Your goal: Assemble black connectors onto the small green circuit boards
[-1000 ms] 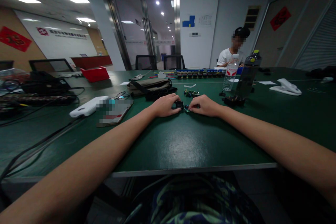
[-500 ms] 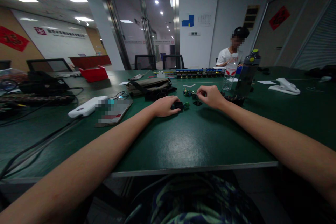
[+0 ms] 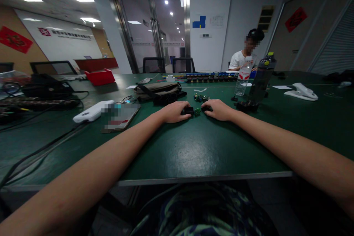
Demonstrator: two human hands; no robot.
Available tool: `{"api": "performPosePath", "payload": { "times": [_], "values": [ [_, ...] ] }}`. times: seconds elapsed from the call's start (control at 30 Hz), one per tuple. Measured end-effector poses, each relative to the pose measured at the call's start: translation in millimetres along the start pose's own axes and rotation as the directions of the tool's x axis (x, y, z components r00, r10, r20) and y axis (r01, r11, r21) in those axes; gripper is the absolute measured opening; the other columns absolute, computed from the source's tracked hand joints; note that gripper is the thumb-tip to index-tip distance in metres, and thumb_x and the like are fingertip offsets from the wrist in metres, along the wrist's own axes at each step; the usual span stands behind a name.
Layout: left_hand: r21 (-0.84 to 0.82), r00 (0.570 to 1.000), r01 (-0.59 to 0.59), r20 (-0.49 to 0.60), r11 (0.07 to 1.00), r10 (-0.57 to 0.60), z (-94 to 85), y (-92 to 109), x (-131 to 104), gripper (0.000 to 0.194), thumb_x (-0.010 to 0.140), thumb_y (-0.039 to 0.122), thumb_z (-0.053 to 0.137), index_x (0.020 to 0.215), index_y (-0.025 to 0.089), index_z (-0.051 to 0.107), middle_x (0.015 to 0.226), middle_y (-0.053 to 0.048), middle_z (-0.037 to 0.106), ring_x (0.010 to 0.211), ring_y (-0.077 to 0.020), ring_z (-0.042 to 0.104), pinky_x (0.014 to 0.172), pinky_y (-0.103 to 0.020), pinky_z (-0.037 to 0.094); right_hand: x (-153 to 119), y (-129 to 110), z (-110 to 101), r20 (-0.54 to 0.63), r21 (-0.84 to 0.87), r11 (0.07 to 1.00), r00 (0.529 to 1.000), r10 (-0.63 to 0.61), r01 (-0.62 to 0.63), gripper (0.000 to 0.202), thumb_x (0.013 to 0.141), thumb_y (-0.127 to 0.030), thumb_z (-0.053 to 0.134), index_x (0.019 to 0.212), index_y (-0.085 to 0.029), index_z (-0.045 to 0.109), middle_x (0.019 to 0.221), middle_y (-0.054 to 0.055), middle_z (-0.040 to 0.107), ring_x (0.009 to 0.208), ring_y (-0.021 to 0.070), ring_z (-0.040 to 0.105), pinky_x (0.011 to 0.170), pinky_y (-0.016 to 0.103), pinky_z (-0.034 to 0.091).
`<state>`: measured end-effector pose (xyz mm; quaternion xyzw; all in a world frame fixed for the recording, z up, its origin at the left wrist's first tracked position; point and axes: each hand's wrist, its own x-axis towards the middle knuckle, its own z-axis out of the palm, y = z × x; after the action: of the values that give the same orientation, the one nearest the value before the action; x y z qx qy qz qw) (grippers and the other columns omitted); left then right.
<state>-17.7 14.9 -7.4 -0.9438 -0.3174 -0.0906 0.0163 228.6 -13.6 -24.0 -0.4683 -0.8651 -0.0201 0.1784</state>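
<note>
On the green bench (image 3: pixel 190 151), the left hand (image 3: pixel 174 112) has its fingers around a black case (image 3: pixel 189 111), with a small green board (image 3: pixel 197 111) just beside it. The right hand (image 3: pixel 220 110) has its fingers at a dark piece (image 3: pixel 206 108) (too small to make out). More boards (image 3: pixel 201 98) lie behind. A bag (image 3: pixel 160 90) and phone (image 3: pixel 129 115) rest leftward; a clear bottle (image 3: pixel 242 83) and dark bottle (image 3: pixel 260 83) stand rightward, near a seated person (image 3: pixel 237 60) across the bench.

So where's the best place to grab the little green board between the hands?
Probably pinch its thin edges, coming from the right: the green board is small and looks propped up, face showing, and the black block in the left hand crowds its left side.
</note>
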Motion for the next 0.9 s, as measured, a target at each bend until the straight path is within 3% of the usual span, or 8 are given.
{"api": "performPosePath", "payload": {
  "times": [0.17, 0.37, 0.53, 0.9],
  "values": [
    [-0.009, 1.000, 0.004, -0.024, 1.000, -0.005, 0.9, 0.4, -0.4, 0.038, 0.085, 0.044, 0.058, 0.112, 0.018, 0.057, 0.107, -0.010, 0.069, 0.096, -0.0236, 0.067, 0.083, -0.033, 0.050, -0.1, -2.7, 9.1, -0.098, 0.061, 0.995, 0.993, -0.068, 0.074, 0.048, 0.079, -0.013, 0.065, 0.127, -0.015, 0.063, 0.123, 0.016, 0.068, 0.114, 0.0276, 0.063, 0.103, 0.044, 0.046],
    [-0.018, 0.999, -0.007, -0.049, 1.000, 0.006, 1.3, 1.6, -1.6, 0.037, 0.083, 0.042, 0.060, 0.111, 0.020, 0.053, 0.103, -0.008, 0.069, 0.094, -0.0241, 0.067, 0.079, -0.033, 0.050, -0.1, -5.4, 11.5, -0.124, 0.100, 0.970, 0.970, -0.209, 0.222, 0.032, 0.082, -0.016, 0.065, 0.113, -0.020, 0.069, 0.117, 0.011, 0.066, 0.108, 0.0242, 0.063, 0.100, 0.042, 0.047],
    [-0.011, 0.999, 0.000, -0.053, 1.000, 0.000, 1.8, 0.9, -1.8, 0.036, 0.083, 0.040, 0.059, 0.112, 0.021, 0.049, 0.102, -0.008, 0.068, 0.092, -0.0241, 0.067, 0.076, -0.033, 0.049, 0.7, -6.4, 9.8, -0.092, 0.100, 0.974, 0.977, -0.193, 0.202, 0.021, 0.088, -0.018, 0.062, 0.108, -0.017, 0.069, 0.110, 0.011, 0.066, 0.102, 0.0227, 0.063, 0.094, 0.038, 0.048],
    [0.002, 0.998, -0.015, -0.056, 1.000, 0.015, 2.2, 0.8, -2.5, 0.037, 0.085, 0.036, 0.059, 0.117, 0.022, 0.046, 0.105, -0.008, 0.068, 0.092, -0.0240, 0.068, 0.076, -0.033, 0.050, 0.6, -2.8, 10.1, -0.068, 0.061, 0.984, 0.984, -0.165, 0.169, 0.017, 0.085, -0.016, 0.064, 0.102, -0.016, 0.065, 0.101, 0.009, 0.064, 0.091, 0.0200, 0.060, 0.085, 0.031, 0.044]
  ]
}}
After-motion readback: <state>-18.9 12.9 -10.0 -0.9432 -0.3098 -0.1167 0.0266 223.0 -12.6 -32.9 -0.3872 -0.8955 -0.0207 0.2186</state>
